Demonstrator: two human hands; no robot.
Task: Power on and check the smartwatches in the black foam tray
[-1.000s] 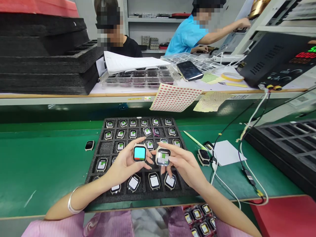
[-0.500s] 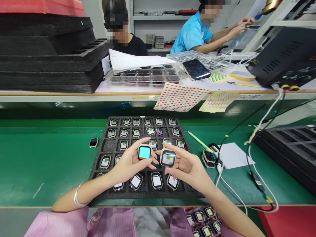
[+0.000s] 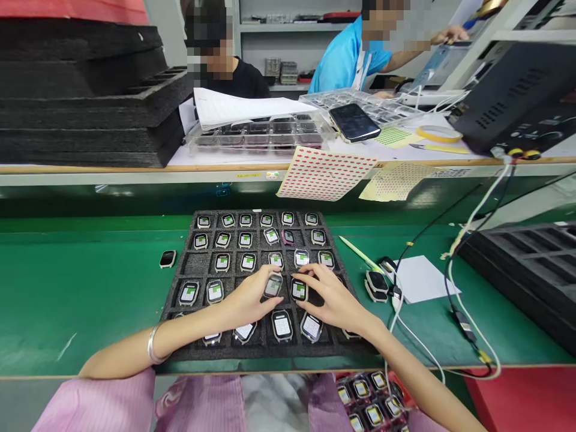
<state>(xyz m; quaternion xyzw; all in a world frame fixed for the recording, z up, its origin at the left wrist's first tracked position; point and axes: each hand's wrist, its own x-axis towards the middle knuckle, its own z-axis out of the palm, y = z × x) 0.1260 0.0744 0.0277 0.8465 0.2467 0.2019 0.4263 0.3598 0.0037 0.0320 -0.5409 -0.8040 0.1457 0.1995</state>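
Note:
Over the black foam tray (image 3: 191, 264), my left hand (image 3: 249, 295) pinches a smartwatch case (image 3: 272, 285) between thumb and fingers; its screen looks grey and is tilted. My right hand (image 3: 337, 297) has thumb and fingertips around another smartwatch case (image 3: 299, 290), which sits low at a tray compartment with a white and green screen. Rows of similar strapless watches fill most compartments, among them a purple one (image 3: 288, 237). The right hand's palm hides part of the tray.
A single watch (image 3: 168, 259) lies left of the tray. To the right are a light green pen (image 3: 360, 253), two stacked watches (image 3: 376, 285), white paper (image 3: 423, 279) and cables (image 3: 465, 327). A shelf edge (image 3: 202, 174) crosses behind; two people sit beyond it.
My right hand has lowered its watch to the tray. The watch in my left hand has tilted, and its screen has gone from bright cyan to grey.

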